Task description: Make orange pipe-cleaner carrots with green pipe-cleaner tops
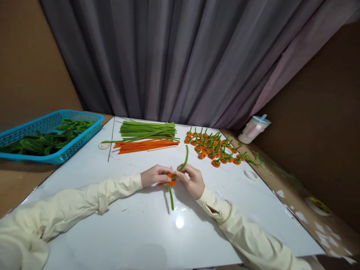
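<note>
Cream sleeves [73,204] cross the tabletop [126,236]. The left hand [155,175] grips an orange chenille piece [173,183], the right hand [195,183] pinches its green strip [186,155]; beyond that piece lie orange chenille stems [137,146].

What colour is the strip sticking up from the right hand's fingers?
The strip is green, seen best in the head view.

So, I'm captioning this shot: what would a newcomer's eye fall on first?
Probably the many green-topped orange shapes at the back right of the white table, beside the green sticks and orange sticks. Next, the blue basket of leaves at far left. Centrally, the left hand holds an orange piece, the right hand a green strip.
</note>
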The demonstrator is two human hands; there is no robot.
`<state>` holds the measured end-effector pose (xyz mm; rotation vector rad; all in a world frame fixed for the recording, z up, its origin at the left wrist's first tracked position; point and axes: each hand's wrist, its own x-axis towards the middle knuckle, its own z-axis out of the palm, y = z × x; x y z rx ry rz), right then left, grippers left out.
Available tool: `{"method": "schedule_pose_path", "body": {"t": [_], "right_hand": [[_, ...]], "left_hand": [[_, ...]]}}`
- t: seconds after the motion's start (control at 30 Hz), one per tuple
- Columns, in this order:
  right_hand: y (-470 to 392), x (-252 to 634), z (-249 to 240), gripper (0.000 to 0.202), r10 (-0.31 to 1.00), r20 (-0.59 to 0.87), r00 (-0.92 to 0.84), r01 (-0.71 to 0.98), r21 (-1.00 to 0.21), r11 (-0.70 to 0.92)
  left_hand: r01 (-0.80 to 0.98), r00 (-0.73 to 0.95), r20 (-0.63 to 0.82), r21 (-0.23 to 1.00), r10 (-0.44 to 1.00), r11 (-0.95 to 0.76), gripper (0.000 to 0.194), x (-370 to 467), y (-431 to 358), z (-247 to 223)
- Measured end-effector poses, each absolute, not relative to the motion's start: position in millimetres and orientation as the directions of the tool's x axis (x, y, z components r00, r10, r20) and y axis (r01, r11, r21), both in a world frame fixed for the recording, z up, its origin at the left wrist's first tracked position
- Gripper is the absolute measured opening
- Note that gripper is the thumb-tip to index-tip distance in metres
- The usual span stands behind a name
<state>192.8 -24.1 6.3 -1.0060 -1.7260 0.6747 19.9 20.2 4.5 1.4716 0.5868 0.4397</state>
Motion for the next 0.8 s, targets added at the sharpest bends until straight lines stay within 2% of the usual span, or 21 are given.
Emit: {"method": "schedule_pose_path", "body": {"t": [0.1,0.2,0.37,0.5,0.6,0.8], "right_hand": [[-21,193,2,0.02,0.921,0.369,-0.127,0.224,-0.893,0.389],[-19,193,-2,0.021,0.945,0.312,-0.099,0.175,-0.929,0.325],[-22,193,3,0.021,0.918,0.378,-0.117,0.235,-0.888,0.396],[-25,192,6,0.018,0.864,0.493,-0.097,0.31,-0.81,0.497],[-26,192,4,0.017,0.872,0.486,-0.057,0.293,-0.827,0.48],[-25,192,0,0.017,0.891,0.453,-0.005,0.291,-0.852,0.435]], "left_hand": [[0.076,0.782,-0.138,0.989,0.608,0.126,0.032,20,20,7],[0.074,0.8,-0.165,0.981,0.577,0.177,0.035,19,20,9],[0.088,0.821,-0.19,0.974,0.539,0.208,0.031,19,20,8],[-0.004,0.752,-0.091,0.99,0.652,0.142,0.027,25,16,3],[-0.057,0.664,-0.02,0.995,0.747,0.077,0.025,32,12,-2],[-0.106,0.607,-0.027,0.988,0.794,0.114,0.043,36,6,-4]]}}
